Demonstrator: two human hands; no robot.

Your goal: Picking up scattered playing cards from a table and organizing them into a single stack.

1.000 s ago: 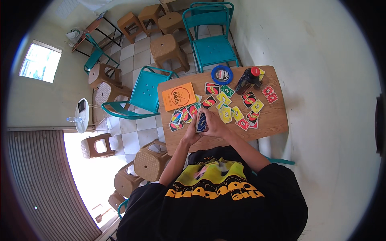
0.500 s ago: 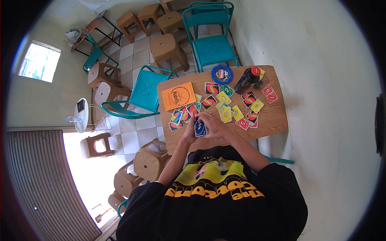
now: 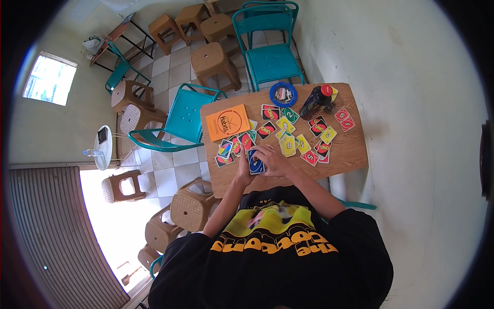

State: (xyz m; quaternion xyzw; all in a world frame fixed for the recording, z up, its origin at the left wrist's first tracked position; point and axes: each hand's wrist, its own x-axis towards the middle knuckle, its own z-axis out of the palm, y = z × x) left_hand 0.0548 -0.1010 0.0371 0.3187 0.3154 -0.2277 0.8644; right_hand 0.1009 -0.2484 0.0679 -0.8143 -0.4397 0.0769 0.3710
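Observation:
Many coloured playing cards lie spread over a small wooden table. My left hand and my right hand meet near the table's front edge and together hold a small stack of cards with a blue card on top. More cards lie just left of my left hand, and yellow cards just right of my right hand.
An orange book lies at the table's left. A blue round dish and a dark bottle with a red cap stand at the far edge. Teal chairs and brown stools surround the table; a wall is on the right.
Both hands with the card stack have stayed at the front edge; the blue top card has shifted slightly toward me. The spread cards look unchanged.

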